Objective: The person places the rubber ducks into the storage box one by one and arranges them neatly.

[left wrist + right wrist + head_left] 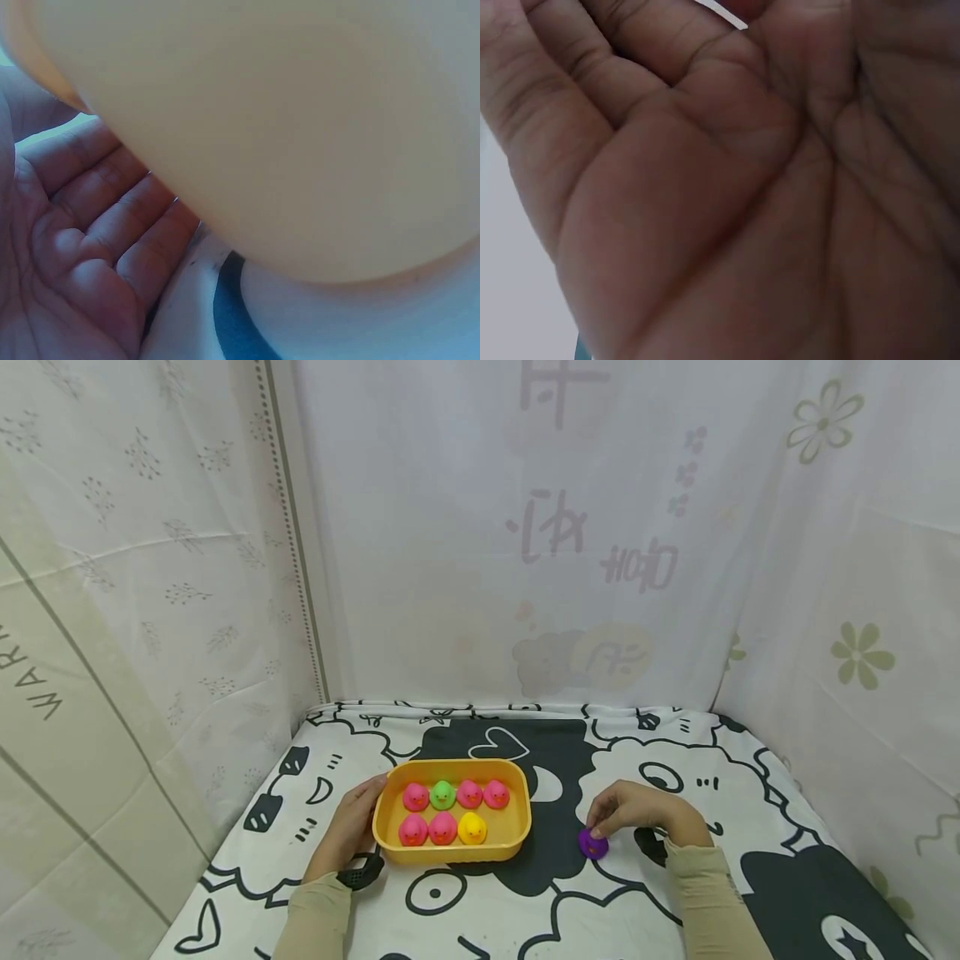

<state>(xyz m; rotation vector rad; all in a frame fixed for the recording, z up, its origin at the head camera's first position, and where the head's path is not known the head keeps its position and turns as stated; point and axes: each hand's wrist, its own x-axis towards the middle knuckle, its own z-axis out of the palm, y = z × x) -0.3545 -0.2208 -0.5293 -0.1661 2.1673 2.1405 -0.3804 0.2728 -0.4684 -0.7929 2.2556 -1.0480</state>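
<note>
A yellow rectangular tray (480, 854) sits in front of me, left of centre. Inside it, two rows hold several pink toy ducks (443, 828), one green duck (442, 796) and one yellow duck (472, 829). My left hand (351, 827) grips the tray's left end. In the left wrist view the fingers (112, 187) reach behind the tray's pale, blurred side. Right of the tray, my right hand (641, 808) pinches a purple toy duck (593, 846) between thumb and fingers, low over the cloth. The right wrist view shows mostly palm (705, 202), the duck being hidden there.
A white cloth with black cartoon drawings (435, 893) covers the table. Pale printed curtains (450, 527) enclose its back and both sides. A black wrist strap (362, 871) is on the left wrist, close to the tray's front left corner.
</note>
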